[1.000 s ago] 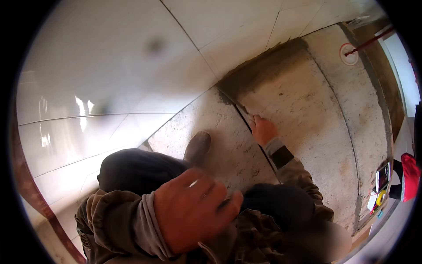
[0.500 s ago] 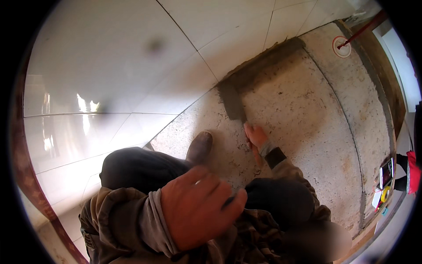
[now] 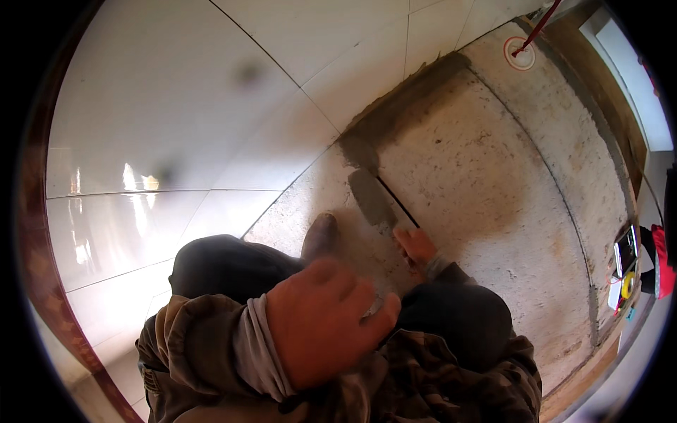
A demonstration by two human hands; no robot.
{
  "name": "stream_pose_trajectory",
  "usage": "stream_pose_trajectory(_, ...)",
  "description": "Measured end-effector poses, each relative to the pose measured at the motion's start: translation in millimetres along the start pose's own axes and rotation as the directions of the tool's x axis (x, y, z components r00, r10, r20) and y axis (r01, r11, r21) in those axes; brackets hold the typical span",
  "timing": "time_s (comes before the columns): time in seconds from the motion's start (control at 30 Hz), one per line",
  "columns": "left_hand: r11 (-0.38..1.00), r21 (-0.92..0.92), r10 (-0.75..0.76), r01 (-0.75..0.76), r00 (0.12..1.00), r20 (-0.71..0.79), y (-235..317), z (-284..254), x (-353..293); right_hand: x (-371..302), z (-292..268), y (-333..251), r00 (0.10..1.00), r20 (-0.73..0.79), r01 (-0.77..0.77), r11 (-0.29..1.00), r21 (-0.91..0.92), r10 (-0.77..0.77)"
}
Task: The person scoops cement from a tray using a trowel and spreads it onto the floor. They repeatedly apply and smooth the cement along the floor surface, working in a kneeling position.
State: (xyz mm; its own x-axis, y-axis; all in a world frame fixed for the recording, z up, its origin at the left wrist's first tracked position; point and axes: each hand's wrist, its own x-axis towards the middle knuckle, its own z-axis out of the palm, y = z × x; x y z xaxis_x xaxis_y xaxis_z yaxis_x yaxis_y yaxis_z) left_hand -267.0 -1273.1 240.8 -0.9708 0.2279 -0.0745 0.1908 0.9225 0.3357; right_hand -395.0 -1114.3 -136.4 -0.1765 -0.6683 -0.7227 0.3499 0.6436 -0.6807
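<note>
My right hand (image 3: 416, 247) reaches down to the pale, rough slabs, its fingers closed. From it a trowel with a grey-smeared blade (image 3: 371, 197) points up and left; its handle is mostly hidden in the hand. Beside the blade runs a narrow dark joint (image 3: 398, 201) between slabs. Wet grey mortar (image 3: 360, 151) fills the joint's far end, just past the blade tip. My left hand (image 3: 328, 328) hovers over my lap, fingers loosely curled and a little blurred, with a gap between thumb and fingers. I see nothing in it.
Glossy white wall tiles (image 3: 183, 106) rise along the left. A mortar strip (image 3: 409, 92) lines their foot. My boot (image 3: 321, 236) stands on the slab near the wall. A round white disc with a red pole (image 3: 520, 53) stands far right. Yellow tape (image 3: 627, 285) lies at the right edge.
My right hand has drawn back toward me with the trowel, and the dark joint now shows beside the blade. My left hand has shifted slightly right.
</note>
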Motion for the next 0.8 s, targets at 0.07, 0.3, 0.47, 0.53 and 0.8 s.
stream_pose_trajectory(0.07,1.0,-0.016,-0.008,0.008,1.0,0.004,2.6,0.9,-1.5,18.5,-0.3,-7.1,0.981,-0.046,0.174,0.962,-0.211,-0.188)
stream_pose_trajectory(0.3,1.0,0.005,-0.024,0.024,1.0,0.016,4.5,-0.8,4.4,111.4,0.4,-9.4,0.83,-0.294,0.275,0.806,-0.524,-0.475)
stream_pose_trajectory(0.47,1.0,0.012,-0.027,0.026,0.999,0.04,3.9,-0.1,4.5,76.6,21.3,-21.8,0.998,-0.061,0.039,0.967,0.254,-0.024)
stream_pose_trajectory(0.53,0.999,0.041,0.033,-0.035,0.998,0.061,5.1,-1.0,11.6,76.8,18.5,-20.4,0.987,-0.105,0.14,0.963,0.23,-0.118)
stream_pose_trajectory(0.8,0.998,0.035,0.044,-0.046,0.998,0.045,8.1,8.6,25.6,93.1,8.3,-43.3,0.988,-0.06,0.15,0.975,0.165,-0.142)
